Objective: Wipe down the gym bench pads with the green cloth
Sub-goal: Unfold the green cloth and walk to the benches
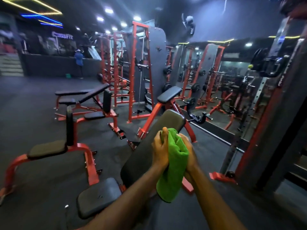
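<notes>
Fingers of the left hand curl round the upper part of the cloth, thumb up along its left edge. The right hand grips the same bunch from the other side, its fingers folded over the top, so the green cloth is pressed between both palms. Its lower end hangs free below the wrists, bunched and folded.

Both hands hold the cloth in the air over the bench: a tilted black back pad behind the hands and a black seat pad lower left, both on a red frame. Whether the cloth touches the back pad cannot be told.

Around stands a dark gym on black rubber floor. More red benches with black pads stand to the left, red racks with weight plates behind, and a mirror wall to the right. A person in blue stands far back, blurred. A lit sign on the far wall is too soft to read surely. The right edge is taken by a dark machine upright, cut off by the picture's border.
</notes>
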Action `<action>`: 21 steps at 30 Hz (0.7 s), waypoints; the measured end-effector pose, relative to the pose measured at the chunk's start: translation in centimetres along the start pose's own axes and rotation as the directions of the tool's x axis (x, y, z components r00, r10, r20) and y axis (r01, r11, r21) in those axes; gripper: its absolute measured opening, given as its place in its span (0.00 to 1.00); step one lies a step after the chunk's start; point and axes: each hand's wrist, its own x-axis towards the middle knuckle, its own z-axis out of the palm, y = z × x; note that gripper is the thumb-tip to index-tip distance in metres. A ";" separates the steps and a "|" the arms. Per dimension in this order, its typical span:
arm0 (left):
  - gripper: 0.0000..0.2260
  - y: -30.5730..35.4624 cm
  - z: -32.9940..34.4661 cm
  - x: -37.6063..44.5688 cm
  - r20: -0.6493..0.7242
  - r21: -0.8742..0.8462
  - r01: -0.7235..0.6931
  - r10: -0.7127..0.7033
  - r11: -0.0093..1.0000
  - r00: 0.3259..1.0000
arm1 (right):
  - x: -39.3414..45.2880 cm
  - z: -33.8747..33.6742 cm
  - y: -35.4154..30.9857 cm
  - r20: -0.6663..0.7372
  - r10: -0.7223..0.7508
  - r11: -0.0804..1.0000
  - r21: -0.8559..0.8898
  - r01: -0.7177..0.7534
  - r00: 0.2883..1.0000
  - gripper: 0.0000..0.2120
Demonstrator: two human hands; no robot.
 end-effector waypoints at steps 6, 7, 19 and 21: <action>0.24 -3.2 2.9 13.9 -0.231 -0.042 0.100 -0.107 0.994 0.967 | 11.3 -0.1 -0.5 -0.105 -0.007 1.000 0.027 0.010 0.994 0.16; 0.23 -3.7 3.2 15.5 -0.244 -0.047 0.133 -0.141 0.990 0.960 | 12.5 0.1 -0.6 -0.085 -0.014 1.000 -0.004 0.014 0.996 0.13; 0.24 -14.0 8.2 33.6 0.152 -0.116 0.274 -0.256 0.955 0.955 | 30.6 -5.5 6.5 -0.162 0.003 0.967 -0.251 -0.044 0.987 0.11; 0.20 -15.9 9.2 35.5 0.207 -0.073 0.281 -0.261 0.957 0.943 | 33.3 -6.7 7.5 -0.175 0.004 0.958 -0.281 -0.054 0.985 0.10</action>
